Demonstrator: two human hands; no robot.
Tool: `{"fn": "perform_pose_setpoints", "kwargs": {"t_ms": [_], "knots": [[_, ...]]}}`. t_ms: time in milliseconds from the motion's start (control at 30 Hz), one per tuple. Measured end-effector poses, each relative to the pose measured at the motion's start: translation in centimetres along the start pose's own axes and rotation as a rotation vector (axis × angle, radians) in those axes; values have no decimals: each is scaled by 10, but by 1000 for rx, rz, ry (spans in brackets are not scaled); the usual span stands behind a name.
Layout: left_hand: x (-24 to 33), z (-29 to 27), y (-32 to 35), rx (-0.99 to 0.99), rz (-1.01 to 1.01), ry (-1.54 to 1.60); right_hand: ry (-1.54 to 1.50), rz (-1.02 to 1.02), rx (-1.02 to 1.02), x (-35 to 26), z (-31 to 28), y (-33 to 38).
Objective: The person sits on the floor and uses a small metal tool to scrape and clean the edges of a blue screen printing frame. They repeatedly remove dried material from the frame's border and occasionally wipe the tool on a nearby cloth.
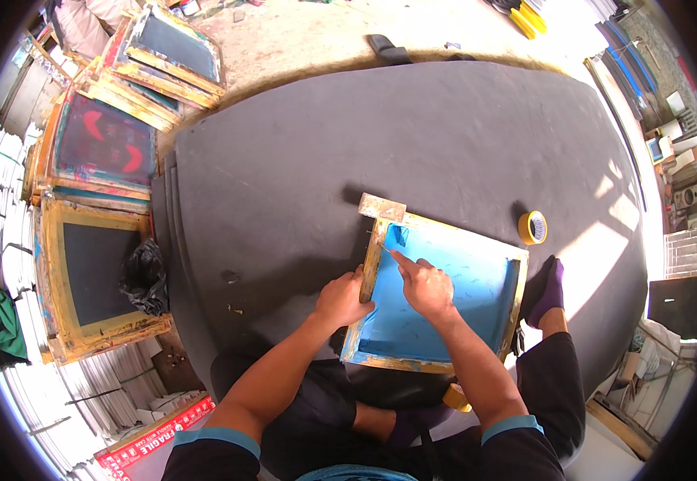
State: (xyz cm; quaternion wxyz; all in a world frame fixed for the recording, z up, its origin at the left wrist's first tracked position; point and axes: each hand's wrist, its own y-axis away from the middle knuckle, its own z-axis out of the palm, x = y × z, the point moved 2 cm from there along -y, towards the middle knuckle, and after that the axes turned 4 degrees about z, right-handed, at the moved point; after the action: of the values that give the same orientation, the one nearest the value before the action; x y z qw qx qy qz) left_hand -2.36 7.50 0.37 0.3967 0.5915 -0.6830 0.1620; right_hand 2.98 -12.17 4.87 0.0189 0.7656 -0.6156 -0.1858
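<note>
Where it lies flat on the dark worktop (444,120) before the seated person, the wooden screen frame (436,293) with blue mesh looks stiff at its rails but delicate across the stretched fabric, best gripped by the wood. The left hand (342,301) clasps the left rail, fingers closed on it. The right hand (427,287) rests on the mesh, forefinger extended toward the upper corner, holding nothing discernible; a yellow tape roll (533,228) sits nearby.

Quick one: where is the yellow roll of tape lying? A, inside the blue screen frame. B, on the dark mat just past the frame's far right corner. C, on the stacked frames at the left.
B: the roll of tape lies on the dark mat, apart from the blue screen frame.
</note>
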Motion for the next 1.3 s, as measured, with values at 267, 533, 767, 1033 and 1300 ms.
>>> {"fn": "perform_pose_setpoints", "kwargs": {"t_ms": [267,533,767,1033,1300], "knots": [[-3,6,1,35,26,-39,305,-54,-54,-23,-13,-2],[1,1,0,36,27,-43,-455,42,-119,24,20,-16],[-4,6,-2,44,46,-21,-642,63,-209,34,28,-23],[-5,4,0,20,25,-14,-483,-26,-114,36,27,-25],[-3,3,0,13,-10,5,-525,79,-113,25,29,-15]]}}
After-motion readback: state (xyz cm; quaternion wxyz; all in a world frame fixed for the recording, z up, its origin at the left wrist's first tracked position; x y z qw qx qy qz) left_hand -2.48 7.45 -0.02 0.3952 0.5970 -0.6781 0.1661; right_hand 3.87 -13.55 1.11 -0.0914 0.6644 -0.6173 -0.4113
